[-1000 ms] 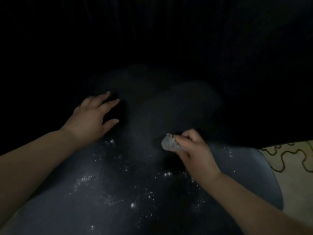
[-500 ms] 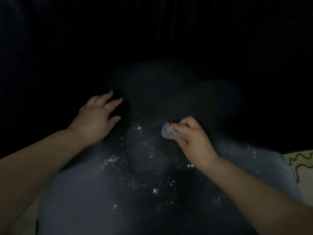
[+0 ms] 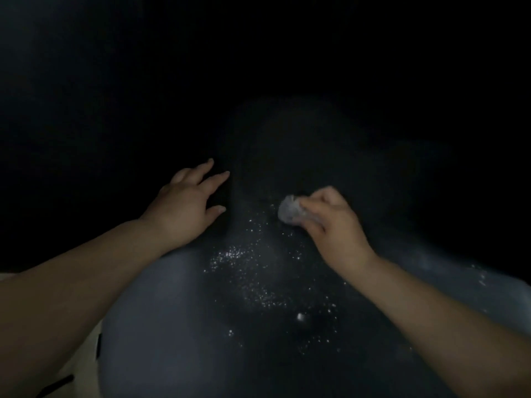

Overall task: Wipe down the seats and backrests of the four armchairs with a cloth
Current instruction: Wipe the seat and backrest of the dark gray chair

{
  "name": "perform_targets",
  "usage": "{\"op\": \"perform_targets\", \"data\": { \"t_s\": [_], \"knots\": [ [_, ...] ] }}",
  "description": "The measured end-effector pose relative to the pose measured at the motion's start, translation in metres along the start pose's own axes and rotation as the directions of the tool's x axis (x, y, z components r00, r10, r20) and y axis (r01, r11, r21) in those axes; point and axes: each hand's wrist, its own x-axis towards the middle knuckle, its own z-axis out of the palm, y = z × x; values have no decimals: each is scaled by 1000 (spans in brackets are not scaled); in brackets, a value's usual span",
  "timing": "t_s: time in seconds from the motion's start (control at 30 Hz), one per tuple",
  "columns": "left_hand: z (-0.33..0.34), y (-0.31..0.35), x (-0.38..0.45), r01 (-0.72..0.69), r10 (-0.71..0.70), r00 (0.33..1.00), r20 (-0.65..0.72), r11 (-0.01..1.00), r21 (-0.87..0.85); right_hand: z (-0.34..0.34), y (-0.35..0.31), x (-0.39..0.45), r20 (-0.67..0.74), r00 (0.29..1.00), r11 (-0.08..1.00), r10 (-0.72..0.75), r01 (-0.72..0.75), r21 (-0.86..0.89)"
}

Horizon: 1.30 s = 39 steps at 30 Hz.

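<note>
Filling most of the lower view is the dark blue-grey padded seat of the armchair (image 3: pixel 178 326), smooth and rounded, with its front edge near the camera. Its far part goes into deep shadow, so the backrest cannot be seen clearly; only a faint rounded shape shows above the hands. Many small white shining specks (image 3: pixel 244 262) are spread on the middle of the seat, from between the hands down toward the camera, and one bigger bright spot lies lower in the middle.

At the lower left corner a pale cream floor (image 3: pixel 77 366) shows beside the seat, with short dark marks on it.

Both bare forearms come in from the bottom corners. The left hand (image 3: pixel 184 208) lies palm down on the far left part of the seat, wide and relaxed, with the fingers straight and a little apart and the thumb out to the side; it holds nothing.

The right hand (image 3: pixel 330 225) is on the far right part of the seat, well apart from the left one. Its fingers are curled around a small grey crumpled cloth (image 3: pixel 288 211), bunched into a ball that comes out on the left side of the fingers. The cloth seems to touch the seat surface, just beyond the specks.
</note>
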Motion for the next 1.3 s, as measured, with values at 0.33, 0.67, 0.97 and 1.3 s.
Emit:
{"op": "perform_targets", "data": {
  "t_s": [0.33,0.67,0.97,1.3],
  "knots": [
    [2,-11,-14,-6,7,1000,20,1000,-20,19,-14,38,65,996,994,-64,69,-90],
    [15,-32,-58,117,-112,988,109,992,-42,16,-11,74,-69,998,998,-10,5,-59],
    [20,-33,-79,82,-80,990,118,997,-11,31,-33,-12,240,960,986,-141,159,-57],
    [30,-45,-101,70,-71,987,147,997,9,57,-49,52,17,999,992,-43,44,-114]
  ]
}}
